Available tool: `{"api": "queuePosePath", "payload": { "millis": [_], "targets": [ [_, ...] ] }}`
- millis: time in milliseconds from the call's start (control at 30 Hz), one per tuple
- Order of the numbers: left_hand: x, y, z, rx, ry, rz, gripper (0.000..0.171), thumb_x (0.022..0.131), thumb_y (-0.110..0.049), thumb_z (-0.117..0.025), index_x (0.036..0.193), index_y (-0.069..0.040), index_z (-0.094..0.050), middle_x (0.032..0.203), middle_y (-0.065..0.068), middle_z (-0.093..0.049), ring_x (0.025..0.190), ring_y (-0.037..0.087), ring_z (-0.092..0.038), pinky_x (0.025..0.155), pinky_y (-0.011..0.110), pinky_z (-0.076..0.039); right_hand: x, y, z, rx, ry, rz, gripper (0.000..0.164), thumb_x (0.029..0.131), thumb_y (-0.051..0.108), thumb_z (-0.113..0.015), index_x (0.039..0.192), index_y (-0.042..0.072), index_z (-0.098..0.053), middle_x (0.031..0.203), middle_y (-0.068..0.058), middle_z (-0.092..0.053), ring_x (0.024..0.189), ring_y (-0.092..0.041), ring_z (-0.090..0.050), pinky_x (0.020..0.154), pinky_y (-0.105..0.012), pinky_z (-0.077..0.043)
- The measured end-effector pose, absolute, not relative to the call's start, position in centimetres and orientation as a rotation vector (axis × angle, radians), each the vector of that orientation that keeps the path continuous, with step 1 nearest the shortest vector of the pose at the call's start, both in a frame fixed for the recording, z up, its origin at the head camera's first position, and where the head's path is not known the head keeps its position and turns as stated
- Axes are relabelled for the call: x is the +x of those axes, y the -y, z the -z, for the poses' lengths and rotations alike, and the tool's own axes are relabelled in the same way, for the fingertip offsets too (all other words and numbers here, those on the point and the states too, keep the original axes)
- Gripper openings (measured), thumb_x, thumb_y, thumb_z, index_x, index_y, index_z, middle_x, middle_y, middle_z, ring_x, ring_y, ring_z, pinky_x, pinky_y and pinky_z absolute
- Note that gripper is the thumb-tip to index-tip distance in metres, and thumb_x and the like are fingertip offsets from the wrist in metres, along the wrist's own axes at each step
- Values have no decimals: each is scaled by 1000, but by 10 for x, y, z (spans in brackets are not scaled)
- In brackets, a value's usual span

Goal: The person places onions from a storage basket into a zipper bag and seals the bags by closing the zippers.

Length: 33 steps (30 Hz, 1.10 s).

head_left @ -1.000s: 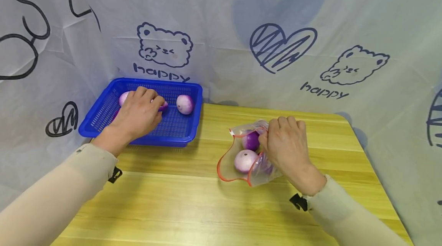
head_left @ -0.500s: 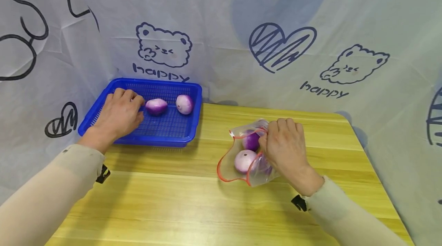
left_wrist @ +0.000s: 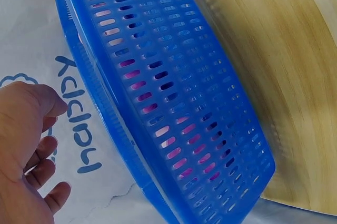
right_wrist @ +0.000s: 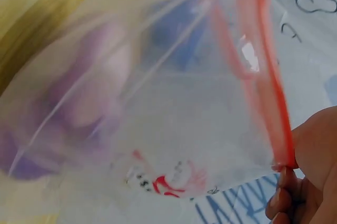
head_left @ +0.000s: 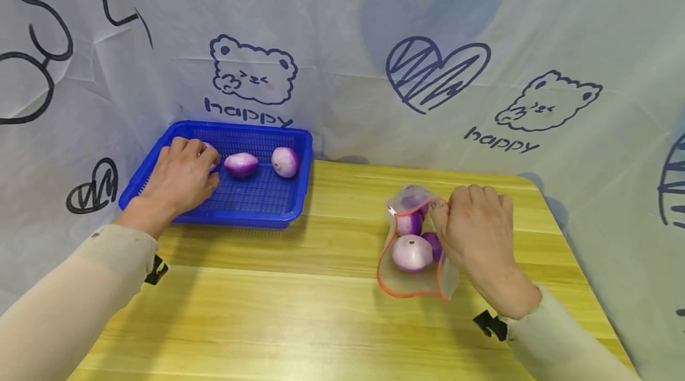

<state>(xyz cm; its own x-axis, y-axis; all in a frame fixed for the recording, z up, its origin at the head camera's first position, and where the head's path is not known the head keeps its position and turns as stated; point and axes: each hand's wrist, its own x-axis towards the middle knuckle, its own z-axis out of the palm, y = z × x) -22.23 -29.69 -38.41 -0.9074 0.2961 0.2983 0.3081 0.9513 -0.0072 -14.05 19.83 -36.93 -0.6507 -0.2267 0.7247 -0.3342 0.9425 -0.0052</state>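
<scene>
My left hand (head_left: 182, 176) hovers over the left part of a blue plastic basket (head_left: 257, 214), its fingers loosely bent and holding nothing in the left wrist view. Right at those fingertips in the head view is a partly hidden purple onion (head_left: 210, 152). Two more onions lie further right in the basket, one in the middle (head_left: 241, 164) and one by the right wall (head_left: 285, 161). My right hand (head_left: 476, 238) pinches the red-edged mouth of a clear zip bag (right_wrist: 174, 113). Several onions sit inside it, a pale one (head_left: 412, 252) frontmost.
The basket and bag are on a yellow wood-grain table (head_left: 278, 321). A white cloth (head_left: 342, 60) with bear and heart drawings hangs behind and at the sides. A white slider (head_left: 392, 211) sits on the bag's red zip.
My left hand has shifted left over the basket, uncovering the middle onion. My right hand has pulled the bag to the right, and more of the onions inside now show.
</scene>
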Motion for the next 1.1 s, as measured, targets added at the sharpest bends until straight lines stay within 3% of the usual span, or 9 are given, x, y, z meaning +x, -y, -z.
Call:
{"api": "queuePosePath", "payload": {
  "millis": [267, 500, 833, 1100],
  "targets": [
    [-220, 300, 385, -433, 2799, 66, 23, 94, -16, -67, 112, -2, -65, 122, 25, -59, 116, 49, -45, 93, 65, -40, -142, -164, 377, 487, 2477, -207, 27, 92, 22, -52, 70, 7, -47, 67, -10, -48, 70, -37, -50, 66, -46, -34],
    [-217, 302, 386, -435, 2791, 93, 21, 94, -16, -67, 111, -3, -65, 121, 25, -60, 114, 50, -45, 90, 64, -41, -162, -141, 390, 621, 2380, -8, 28, 88, 18, -58, 69, 7, -41, 66, -7, -40, 65, -32, -44, 66, -45, -34],
    [-220, 307, 385, -402, 2772, 83, 27, 91, -16, -66, 113, 0, -65, 120, 28, -59, 114, 51, -46, 90, 65, -41, -178, -143, 393, 588, 2329, -152, 27, 89, 17, -47, 64, 9, -40, 62, -8, -41, 61, -35, -45, 61, -45, -32],
    [-227, 306, 389, -420, 2755, 104, 23, 92, -13, -64, 112, -3, -65, 118, 25, -61, 112, 50, -46, 90, 65, -41, -182, -146, 394, 578, 2279, -144, 27, 88, 16, -47, 64, 10, -35, 63, -7, -37, 61, -35, -42, 60, -44, -30]
  ]
}}
